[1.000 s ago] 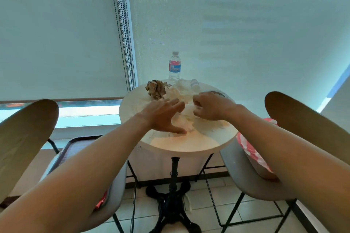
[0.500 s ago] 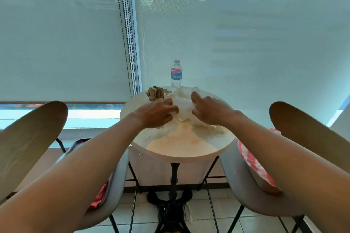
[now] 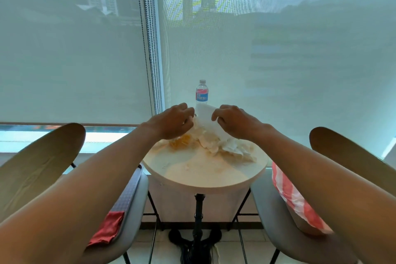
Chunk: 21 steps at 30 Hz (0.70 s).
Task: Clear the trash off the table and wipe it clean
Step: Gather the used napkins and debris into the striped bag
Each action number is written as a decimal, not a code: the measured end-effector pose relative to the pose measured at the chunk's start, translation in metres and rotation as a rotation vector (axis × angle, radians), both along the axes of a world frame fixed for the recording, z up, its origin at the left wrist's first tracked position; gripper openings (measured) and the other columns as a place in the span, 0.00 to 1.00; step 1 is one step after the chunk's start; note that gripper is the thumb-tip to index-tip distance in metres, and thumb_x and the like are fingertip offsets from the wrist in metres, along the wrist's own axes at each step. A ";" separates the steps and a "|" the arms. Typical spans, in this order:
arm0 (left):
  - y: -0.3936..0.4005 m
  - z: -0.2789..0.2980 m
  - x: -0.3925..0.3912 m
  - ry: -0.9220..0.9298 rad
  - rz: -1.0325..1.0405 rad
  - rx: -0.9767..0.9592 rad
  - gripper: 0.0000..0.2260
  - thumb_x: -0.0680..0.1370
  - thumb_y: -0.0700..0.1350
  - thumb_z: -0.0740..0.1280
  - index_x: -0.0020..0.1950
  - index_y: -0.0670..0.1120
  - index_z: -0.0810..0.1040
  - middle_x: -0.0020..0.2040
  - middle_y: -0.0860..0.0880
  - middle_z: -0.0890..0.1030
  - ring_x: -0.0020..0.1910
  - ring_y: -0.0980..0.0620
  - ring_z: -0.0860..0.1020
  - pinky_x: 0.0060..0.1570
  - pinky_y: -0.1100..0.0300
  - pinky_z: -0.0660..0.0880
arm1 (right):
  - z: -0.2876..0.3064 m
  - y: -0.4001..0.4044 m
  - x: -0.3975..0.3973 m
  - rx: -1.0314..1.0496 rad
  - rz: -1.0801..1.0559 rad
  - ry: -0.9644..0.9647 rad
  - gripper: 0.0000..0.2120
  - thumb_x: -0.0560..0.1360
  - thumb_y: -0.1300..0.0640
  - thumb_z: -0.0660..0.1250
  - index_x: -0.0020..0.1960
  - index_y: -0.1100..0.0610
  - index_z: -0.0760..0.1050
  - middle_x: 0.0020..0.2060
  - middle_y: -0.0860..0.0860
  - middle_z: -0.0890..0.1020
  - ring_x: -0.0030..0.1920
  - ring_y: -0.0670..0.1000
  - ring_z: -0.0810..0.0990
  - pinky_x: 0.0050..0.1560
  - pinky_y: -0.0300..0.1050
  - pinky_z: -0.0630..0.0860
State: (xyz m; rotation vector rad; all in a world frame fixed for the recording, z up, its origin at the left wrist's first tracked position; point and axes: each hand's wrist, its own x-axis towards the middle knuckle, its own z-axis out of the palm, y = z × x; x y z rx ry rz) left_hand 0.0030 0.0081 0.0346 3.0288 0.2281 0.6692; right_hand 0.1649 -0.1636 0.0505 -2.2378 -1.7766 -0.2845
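**Trash gather, bottle at risk**

Left hand (image 3: 173,121) and right hand (image 3: 232,121) each pinch a top edge of the white sheet (image 3: 203,113), grip narrow, lifting it off the paper pile (image 3: 222,146) on the counter (image 3: 203,176). Bottle (image 3: 201,93) stands just behind the sheet. Risk: sheet or knuckles tip the bottle; loose scraps may drop off the pile.

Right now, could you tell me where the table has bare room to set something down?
The near half of the table is bare, from its front rim up to the tissue pile. The far half is crowded: pile, both hands, bottle behind.
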 end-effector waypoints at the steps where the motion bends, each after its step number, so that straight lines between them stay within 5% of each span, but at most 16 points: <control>1: -0.001 0.000 0.001 -0.004 0.019 -0.029 0.08 0.81 0.46 0.58 0.53 0.43 0.73 0.45 0.48 0.72 0.39 0.49 0.74 0.40 0.55 0.72 | 0.001 0.000 0.000 0.003 -0.002 0.005 0.15 0.83 0.60 0.56 0.62 0.56 0.80 0.59 0.55 0.79 0.53 0.58 0.80 0.51 0.48 0.74; 5: 0.001 -0.006 0.006 0.105 0.111 -0.114 0.18 0.77 0.53 0.66 0.62 0.47 0.68 0.54 0.50 0.68 0.53 0.48 0.70 0.51 0.50 0.74 | -0.001 0.001 0.001 0.008 -0.008 0.029 0.14 0.81 0.62 0.60 0.63 0.58 0.79 0.59 0.55 0.78 0.53 0.59 0.80 0.53 0.50 0.77; 9: 0.006 -0.007 0.007 0.306 0.121 -0.083 0.28 0.70 0.52 0.73 0.63 0.55 0.61 0.56 0.52 0.62 0.58 0.49 0.61 0.52 0.47 0.72 | -0.005 0.001 0.006 0.010 -0.023 0.034 0.14 0.78 0.62 0.65 0.63 0.58 0.79 0.58 0.54 0.78 0.48 0.56 0.80 0.48 0.44 0.73; 15: 0.013 -0.002 0.011 0.394 0.099 0.071 0.32 0.69 0.27 0.63 0.63 0.57 0.60 0.60 0.51 0.58 0.59 0.48 0.60 0.49 0.45 0.77 | -0.002 -0.001 0.008 0.015 -0.047 0.034 0.15 0.77 0.63 0.66 0.63 0.58 0.79 0.56 0.52 0.77 0.45 0.52 0.77 0.45 0.43 0.72; 21: 0.023 -0.003 0.018 0.283 0.024 0.151 0.22 0.75 0.28 0.59 0.65 0.48 0.68 0.57 0.45 0.70 0.59 0.47 0.65 0.53 0.47 0.74 | -0.003 -0.003 0.005 -0.003 -0.082 0.035 0.15 0.77 0.63 0.66 0.64 0.58 0.79 0.58 0.53 0.77 0.48 0.56 0.80 0.49 0.47 0.76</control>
